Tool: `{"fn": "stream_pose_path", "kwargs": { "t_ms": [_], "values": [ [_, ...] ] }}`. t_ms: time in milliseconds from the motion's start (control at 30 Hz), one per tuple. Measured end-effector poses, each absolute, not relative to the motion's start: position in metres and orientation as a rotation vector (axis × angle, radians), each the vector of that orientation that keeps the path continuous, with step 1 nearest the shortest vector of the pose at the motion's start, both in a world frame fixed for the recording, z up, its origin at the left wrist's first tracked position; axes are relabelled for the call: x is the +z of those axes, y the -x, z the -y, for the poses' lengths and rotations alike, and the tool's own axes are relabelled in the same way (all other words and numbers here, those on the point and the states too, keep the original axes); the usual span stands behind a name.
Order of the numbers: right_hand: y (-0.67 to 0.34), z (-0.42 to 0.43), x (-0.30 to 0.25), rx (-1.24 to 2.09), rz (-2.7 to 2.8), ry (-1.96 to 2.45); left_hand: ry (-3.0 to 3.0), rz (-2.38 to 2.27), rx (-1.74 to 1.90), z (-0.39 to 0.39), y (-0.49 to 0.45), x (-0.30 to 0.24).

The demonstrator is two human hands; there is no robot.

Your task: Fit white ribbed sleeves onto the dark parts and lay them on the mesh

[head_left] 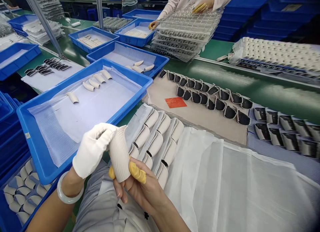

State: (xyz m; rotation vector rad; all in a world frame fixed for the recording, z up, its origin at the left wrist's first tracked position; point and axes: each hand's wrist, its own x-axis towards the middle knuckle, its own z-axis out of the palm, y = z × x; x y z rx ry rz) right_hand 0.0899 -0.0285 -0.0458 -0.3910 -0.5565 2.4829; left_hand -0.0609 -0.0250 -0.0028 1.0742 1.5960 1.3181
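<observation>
A curved, ribbed cream-coloured piece (119, 155) is held upright in front of me between both hands. My left hand (93, 148), in a white glove, pinches its upper left edge. Around its lower end close the fingers of my right hand (140, 180), with yellow finger cots on thumb and finger. Just beyond the piece, rows of similar ribbed pieces (155, 143) lie between strips of pale wrapping sheet. To the left is a large blue tray (85, 118) lined with white sheet, with several of the same curved pieces (93, 82) in it.
Dark-faced pieces (215, 98) stand in rows on a beige cloth (160, 91), beside a red card (175, 102). White sheeting (225, 178) covers the front right. Across the bench, a co-worker's hands (203, 5) hold clear plastic trays (185, 31). A lower blue tray (7, 222) holds more curved pieces.
</observation>
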Motion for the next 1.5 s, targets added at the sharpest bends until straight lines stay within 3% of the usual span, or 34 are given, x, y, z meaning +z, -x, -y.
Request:
{"fn": "stream_pose_path", "kwargs": {
  "t_ms": [267, 400, 633, 1033, 1233, 1500],
  "values": [
    [-0.090, 0.026, -0.047, 2.506, 0.426, 0.358, -1.158, -1.425, 1.175, 0.027, 0.065, 0.000],
    [-0.089, 0.024, -0.050, 2.547, 0.315, 0.291, -1.240, -1.563, 0.980, 0.028, 0.062, 0.007],
    [-0.084, 0.028, -0.057, 2.694, -0.043, 0.147, -1.036, -1.681, 1.213, 0.015, 0.051, 0.008],
    [-0.082, 0.029, -0.053, 2.596, 0.021, 0.138, -1.266, -1.736, 0.884, 0.016, 0.054, 0.016],
    [-0.084, 0.035, -0.056, 2.551, 0.120, 0.249, -1.132, -1.713, 1.088, 0.013, 0.051, 0.012],
    [-0.087, 0.036, -0.052, 2.612, -0.125, 0.148, -1.134, -1.650, 1.036, 0.015, 0.053, 0.012]
  ]
}}
